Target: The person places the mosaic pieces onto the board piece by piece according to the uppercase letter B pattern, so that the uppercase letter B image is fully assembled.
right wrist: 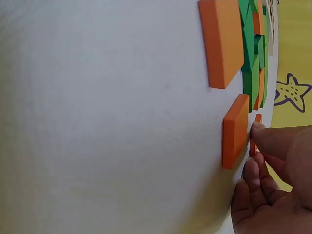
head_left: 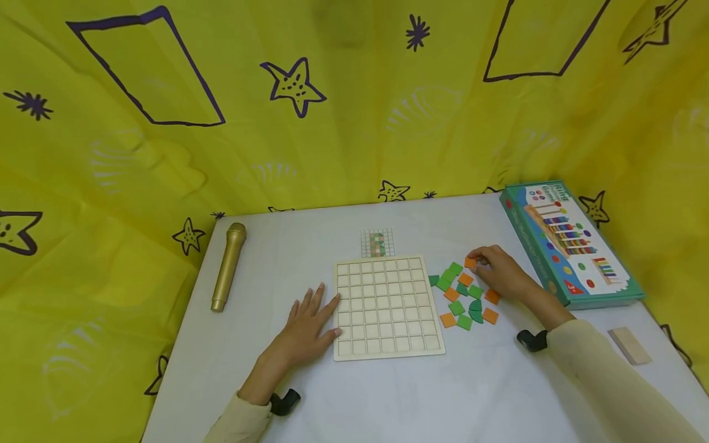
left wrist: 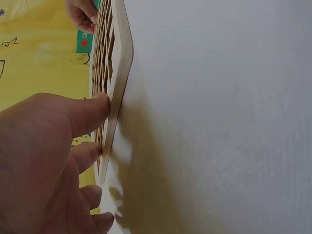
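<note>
Nearest the front of the desk (head_left: 388, 406), a wooden block (head_left: 630, 346) lies close to the right edge, and over to the left here's the left hand (head_left: 301, 335), fingers spread apart, thumb and fingertip touching the side of the gridded board (head_left: 390, 357). The board lies flat mid-desk, and that touch looks light: a bump could skid it, I'd say, or a push drive it into the dark green piece (head_left: 434, 280) by its right side. On that side, loose green and orange tiles (head_left: 464, 322) crowd toward the right edge. At their far side, the right hand (head_left: 498, 271) has thumb and fingers pinched on an orange tile (head_left: 470, 263); whether it's off the desk, no telling! A pinch too near the rim might pop it loose, and a low wrist could scatter its neighbours. Farther back, a golden microphone (head_left: 228, 267) near the left edge could roll if knocked; a game box (head_left: 576, 246) fills the far right corner. Just beyond the board lies a pattern card (head_left: 376, 243), easily shoved by any slide, and past the far edge, a yellow curtain (head_left: 343, 154).
</note>
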`<state>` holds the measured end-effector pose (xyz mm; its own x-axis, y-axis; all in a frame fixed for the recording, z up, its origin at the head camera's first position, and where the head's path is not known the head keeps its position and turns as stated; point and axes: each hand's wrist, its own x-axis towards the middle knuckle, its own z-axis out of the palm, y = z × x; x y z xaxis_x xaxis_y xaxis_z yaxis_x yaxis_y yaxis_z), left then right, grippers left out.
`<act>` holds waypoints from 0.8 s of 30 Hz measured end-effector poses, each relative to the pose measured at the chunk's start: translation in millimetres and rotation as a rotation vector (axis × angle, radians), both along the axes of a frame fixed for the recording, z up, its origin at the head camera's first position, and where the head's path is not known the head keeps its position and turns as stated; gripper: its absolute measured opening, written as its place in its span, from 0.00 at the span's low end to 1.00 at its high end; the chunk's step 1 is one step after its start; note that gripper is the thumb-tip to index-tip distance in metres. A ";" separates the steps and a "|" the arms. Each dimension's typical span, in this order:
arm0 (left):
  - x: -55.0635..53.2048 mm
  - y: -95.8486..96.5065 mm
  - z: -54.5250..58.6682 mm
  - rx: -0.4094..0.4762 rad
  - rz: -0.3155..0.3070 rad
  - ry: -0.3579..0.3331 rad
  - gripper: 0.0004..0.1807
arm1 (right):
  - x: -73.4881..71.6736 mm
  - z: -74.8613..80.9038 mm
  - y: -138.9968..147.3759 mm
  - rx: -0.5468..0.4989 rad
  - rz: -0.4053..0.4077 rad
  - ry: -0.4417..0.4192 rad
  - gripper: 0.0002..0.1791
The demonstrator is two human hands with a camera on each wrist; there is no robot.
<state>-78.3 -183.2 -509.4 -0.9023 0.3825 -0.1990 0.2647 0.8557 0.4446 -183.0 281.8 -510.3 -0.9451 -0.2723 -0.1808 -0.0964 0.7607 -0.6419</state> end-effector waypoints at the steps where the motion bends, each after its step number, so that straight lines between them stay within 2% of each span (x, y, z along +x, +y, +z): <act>1: 0.3 0.3 0.4 -0.002 -0.003 -0.001 0.38 | -0.1 0.4 -0.8 0.004 0.000 0.003 0.19; 11: 1.0 -1.7 -0.1 -0.010 -0.011 -0.009 0.38 | -0.6 0.1 -4.8 0.030 0.003 0.024 0.18; 16: 0.1 -3.5 1.6 -0.011 -0.017 -0.010 0.38 | -1.3 -0.7 -8.6 0.000 -0.003 0.048 0.18; 24: -1.2 -3.5 1.6 -0.017 -0.023 -0.010 0.38 | -10.8 -5.2 -25.5 -0.041 -0.030 0.040 0.19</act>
